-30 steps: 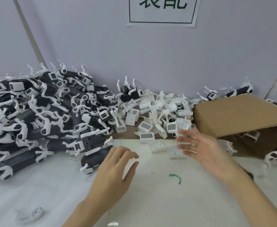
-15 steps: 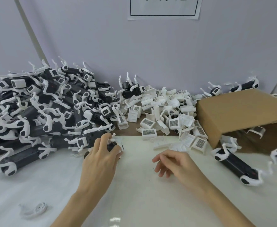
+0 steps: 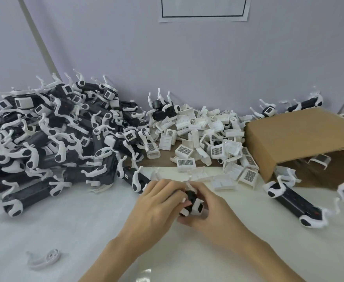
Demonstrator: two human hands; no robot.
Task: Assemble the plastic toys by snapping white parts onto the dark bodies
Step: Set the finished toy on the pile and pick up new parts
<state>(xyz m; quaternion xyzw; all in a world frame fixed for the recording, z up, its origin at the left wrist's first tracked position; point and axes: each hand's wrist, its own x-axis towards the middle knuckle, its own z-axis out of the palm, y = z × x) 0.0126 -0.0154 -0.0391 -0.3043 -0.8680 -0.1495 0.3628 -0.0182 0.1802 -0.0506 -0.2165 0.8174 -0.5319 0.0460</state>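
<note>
Both hands meet at the middle of the white table cover. My left hand (image 3: pixel 156 206) and my right hand (image 3: pixel 207 212) together grip one dark toy body (image 3: pixel 189 200) with white parts on it; most of the body is hidden by my fingers. A large pile of dark bodies with white legs (image 3: pixel 51 139) fills the left side. A heap of loose white parts (image 3: pixel 205 143) lies at the back centre. One more dark body with white legs (image 3: pixel 295 204) lies on the table to the right.
A tipped brown cardboard box (image 3: pixel 301 139) opens at the right with toy parts inside. A single white leg piece (image 3: pixel 44 259) lies near the front left. A grey wall with a paper sign (image 3: pixel 203 9) stands behind.
My left hand drew a dark body out from the edge of the pile toward the table's centre. My right hand moved in from the right and took hold of the same body.
</note>
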